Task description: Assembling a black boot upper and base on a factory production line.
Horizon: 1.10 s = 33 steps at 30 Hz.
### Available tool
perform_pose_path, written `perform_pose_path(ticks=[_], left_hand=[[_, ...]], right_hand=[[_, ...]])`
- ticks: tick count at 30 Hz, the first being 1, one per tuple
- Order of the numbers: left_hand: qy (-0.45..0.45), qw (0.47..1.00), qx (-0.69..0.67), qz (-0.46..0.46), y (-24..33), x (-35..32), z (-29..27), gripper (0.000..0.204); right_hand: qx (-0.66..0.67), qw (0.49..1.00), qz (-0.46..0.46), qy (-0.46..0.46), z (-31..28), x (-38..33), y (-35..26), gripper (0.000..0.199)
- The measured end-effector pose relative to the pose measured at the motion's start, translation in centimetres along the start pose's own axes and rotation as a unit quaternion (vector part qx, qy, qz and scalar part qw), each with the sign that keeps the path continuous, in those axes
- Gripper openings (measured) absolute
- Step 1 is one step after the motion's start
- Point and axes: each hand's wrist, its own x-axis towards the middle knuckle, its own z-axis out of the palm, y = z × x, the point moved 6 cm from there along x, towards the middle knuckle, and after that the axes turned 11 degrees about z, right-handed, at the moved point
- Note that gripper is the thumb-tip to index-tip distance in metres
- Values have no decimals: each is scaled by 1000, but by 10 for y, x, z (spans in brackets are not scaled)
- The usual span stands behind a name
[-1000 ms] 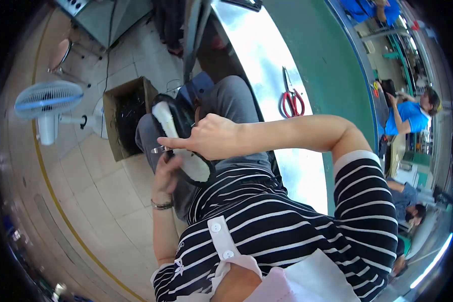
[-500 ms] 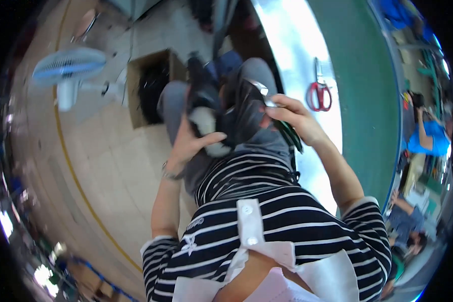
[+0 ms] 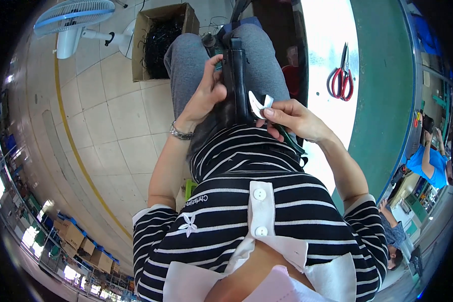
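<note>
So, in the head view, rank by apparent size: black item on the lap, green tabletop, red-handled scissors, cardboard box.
Green tabletop
Cardboard box and black item: too close to rank
Red-handled scissors

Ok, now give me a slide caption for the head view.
Left hand beside a long black item over the lap, right hand holding a tool with a curved silver head.
</note>
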Motion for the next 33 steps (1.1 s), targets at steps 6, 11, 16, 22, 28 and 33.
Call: perform_pose_path(ticks=[6,11,16,22,28,33], left_hand=[[172,985,5,5,9,8,15,67],[198,979,44,19,9,-1,13,54],[207,969,128,43,20,3,9,52],[143,985,-98,-21,7,-9,20,63],[-70,980,-147,-117,-19,12,124,71],[-236,965,-111,19,21,-14,233,60]], right_hand=[[12,999,44,-22,8,2,3,51],[-151,985,75,-19,8,3,-12,59],[-401,908,14,123,5,-13,-57,59],[-232,931,-52,277,-26,-22,-15,60],[-215,773,66,594,-99,-42,132,34],[-197,717,106,660,-95,-57,177,46]])
